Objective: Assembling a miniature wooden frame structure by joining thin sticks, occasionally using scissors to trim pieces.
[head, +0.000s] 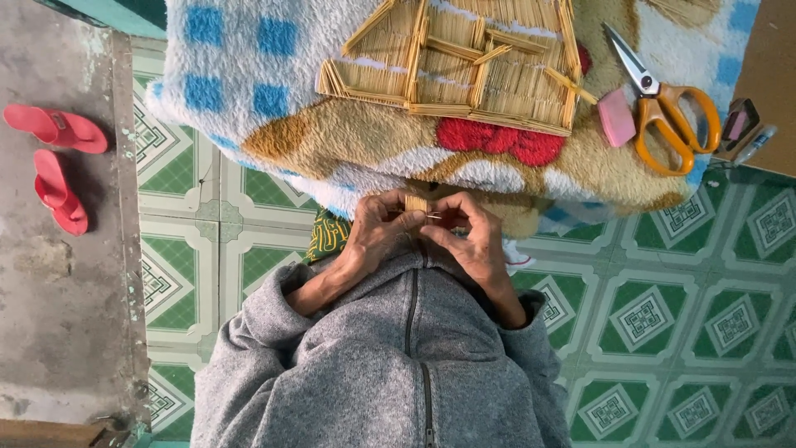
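Wooden sticks in a small bundle point(415, 203) are pinched between the left hand point(375, 233) and right hand point(467, 235), just below the stick house model point(464, 70). Sticks seem being sorted; picking one out calls for fine fingertip control.

Orange scissors point(676, 124) and pink eraser point(616, 117) lay on fleece blanket point(249, 91) | red sandals point(56, 158) on concrete | green patterned floor tiles point(663, 315)
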